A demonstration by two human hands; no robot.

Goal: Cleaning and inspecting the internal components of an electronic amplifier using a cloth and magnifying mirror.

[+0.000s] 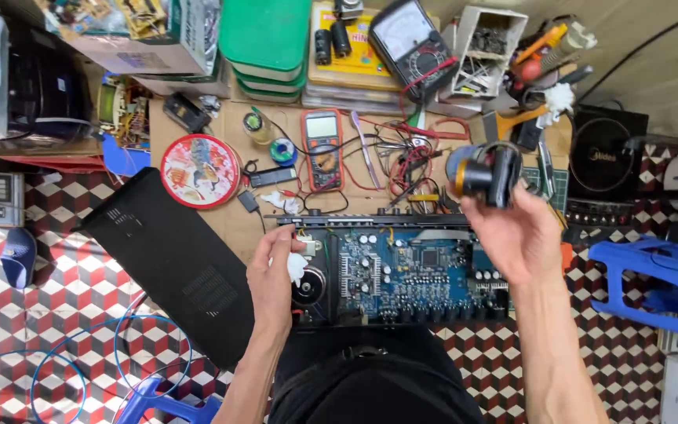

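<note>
An opened amplifier chassis (402, 221) with a blue circuit board (417, 271) lies on the floor in front of me. My left hand (272, 279) presses a white cloth (297, 268) against the round black transformer (311, 286) at the chassis's left end. My right hand (515, 228) is raised above the chassis's right side and grips a black cylindrical part with a gold ring (484, 174).
The chassis's black perforated lid (170, 263) lies to the left. Behind are an orange multimeter (322, 145), a round red tin (200, 170), red test leads (410, 161), stacked green lids (267, 43), an analog meter (411, 43). A blue plastic stool (661, 279) stands right.
</note>
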